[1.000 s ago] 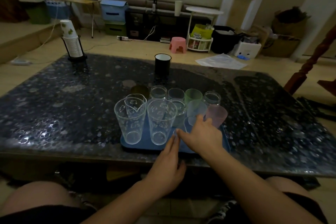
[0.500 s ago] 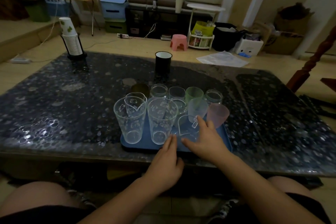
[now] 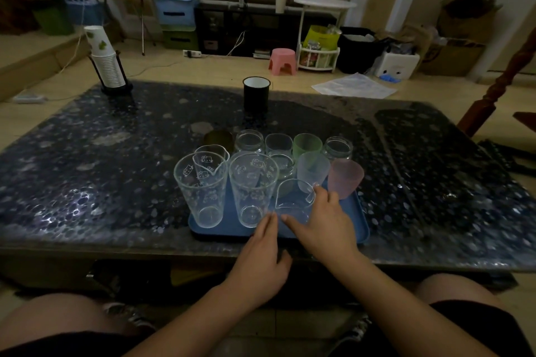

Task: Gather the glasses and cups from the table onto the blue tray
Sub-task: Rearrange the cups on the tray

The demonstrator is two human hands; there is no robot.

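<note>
The blue tray [image 3: 361, 222] lies at the near edge of the dark table and carries several glasses and cups: two tall clear printed glasses [image 3: 203, 188] at its left front, small jars, a green cup [image 3: 307, 145], a pale blue cup [image 3: 311, 171] and a pink cup [image 3: 346, 178]. My right hand [image 3: 324, 222] holds a small clear spouted glass [image 3: 291, 200] at the tray's front middle, fingers around its right side. My left hand [image 3: 262, 252] rests on the tray's near rim, fingertips touching the base of that glass. A black mug [image 3: 256, 93] stands alone farther back on the table.
A stack of paper cups in a black holder [image 3: 106, 66] stands at the table's far left corner. A dark wooden post [image 3: 499, 81] rises at the right. Beyond the table are a pink stool [image 3: 282, 61], bins and boxes. My knees sit below the table's near edge.
The small spouted glass has come into view at the tray's front beside my right hand, which shifted slightly back. My left hand stays on the near rim.
</note>
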